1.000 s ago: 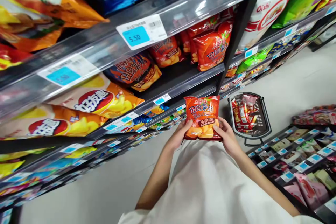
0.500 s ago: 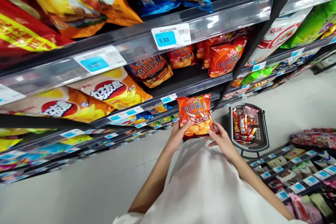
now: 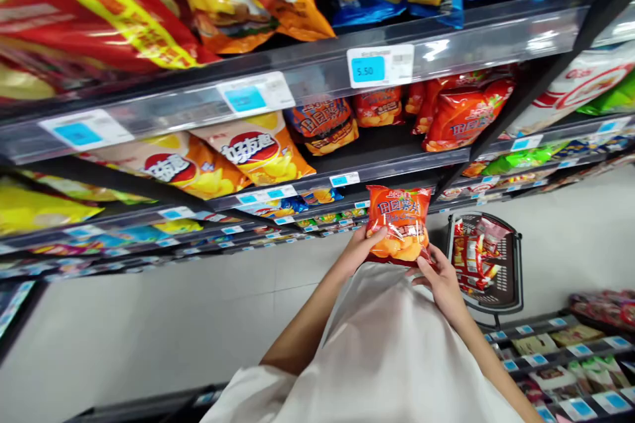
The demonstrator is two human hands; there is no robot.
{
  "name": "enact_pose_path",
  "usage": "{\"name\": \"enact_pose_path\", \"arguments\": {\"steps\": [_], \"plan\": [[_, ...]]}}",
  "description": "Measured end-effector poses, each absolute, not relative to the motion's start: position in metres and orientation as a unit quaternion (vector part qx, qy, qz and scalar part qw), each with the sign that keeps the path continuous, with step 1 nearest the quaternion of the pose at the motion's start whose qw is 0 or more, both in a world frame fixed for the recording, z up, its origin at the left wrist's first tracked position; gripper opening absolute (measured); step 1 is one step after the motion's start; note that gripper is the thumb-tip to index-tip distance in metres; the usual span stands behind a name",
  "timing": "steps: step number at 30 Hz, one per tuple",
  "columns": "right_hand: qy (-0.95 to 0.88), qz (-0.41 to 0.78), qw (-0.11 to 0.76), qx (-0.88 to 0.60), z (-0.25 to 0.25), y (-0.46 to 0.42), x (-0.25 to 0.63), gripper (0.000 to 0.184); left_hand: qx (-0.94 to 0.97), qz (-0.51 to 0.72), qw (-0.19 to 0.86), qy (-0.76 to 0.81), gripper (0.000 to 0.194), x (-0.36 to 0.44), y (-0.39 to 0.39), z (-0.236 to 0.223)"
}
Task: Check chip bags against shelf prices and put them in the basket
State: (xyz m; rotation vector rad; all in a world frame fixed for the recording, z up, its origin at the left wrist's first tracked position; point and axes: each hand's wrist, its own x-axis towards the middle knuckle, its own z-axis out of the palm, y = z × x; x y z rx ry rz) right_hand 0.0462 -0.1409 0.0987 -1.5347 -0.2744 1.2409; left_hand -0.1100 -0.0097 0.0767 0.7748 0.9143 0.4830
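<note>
Between my two hands is an orange-red bag of potato chips (image 3: pixel 398 219), its printed front turned up toward me. My left hand (image 3: pixel 361 248) grips its lower left side, with the thumb lying over the front. The lower right corner is pinched in my right hand (image 3: pixel 439 274); some of those fingers are tucked underneath, out of sight. Similar red chip bags (image 3: pixel 464 115) stand on the shelf just above and to the right. To the right of my right hand, a dark shopping basket (image 3: pixel 510 271) on the floor holds several red snack packets.
Shelves with clear price-tag rails (image 3: pixel 317 79) run across the front, loaded with chip bags such as the yellow-orange ones (image 3: pixel 258 149). Another low rack (image 3: pixel 570 350) of packaged snacks stands at the lower right. Pale tiled floor (image 3: pixel 198 310) lies below.
The view has turned left, so the shelves, basket and hands appear farther right. Both hands still hold the bag of potato chips in much the same way.
</note>
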Motion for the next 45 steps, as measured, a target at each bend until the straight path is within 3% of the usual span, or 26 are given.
{"name": "enact_pose_path", "arguments": {"steps": [3, 8, 14, 16, 21, 29, 45], "plan": [[-0.11, 0.503, 0.558, -0.651, 0.091, -0.145, 0.052, 0.062, 0.414, 0.219, 0.777, 0.42, 0.055, -0.108, -0.009, 0.067], [-0.07, 0.472, 0.592, -0.65, 0.085, -0.149, 0.061, 0.052, 0.483, 0.206, 0.687, 0.502, 0.068, -0.111, 0.01, 0.046], [-0.033, 0.462, 0.605, -0.648, 0.089, -0.148, 0.065, 0.047, 0.674, 0.146, 0.401, 0.602, 0.069, -0.127, 0.052, 0.049], [-0.028, 0.462, 0.605, -0.648, 0.089, -0.148, 0.066, 0.048, 0.692, 0.123, 0.356, 0.617, 0.071, -0.128, 0.063, 0.052], [-0.012, 0.459, 0.61, -0.646, 0.087, -0.146, 0.068, 0.055, 0.704, 0.065, 0.34, 0.62, 0.075, -0.124, 0.077, 0.053], [0.005, 0.446, 0.624, -0.642, 0.086, -0.142, 0.07, 0.063, 0.749, -0.014, 0.227, 0.623, 0.082, -0.117, 0.08, 0.044], [0.013, 0.45, 0.624, -0.639, 0.078, -0.147, 0.073, 0.063, 0.757, -0.061, 0.177, 0.626, 0.078, -0.11, 0.078, 0.039]]}}
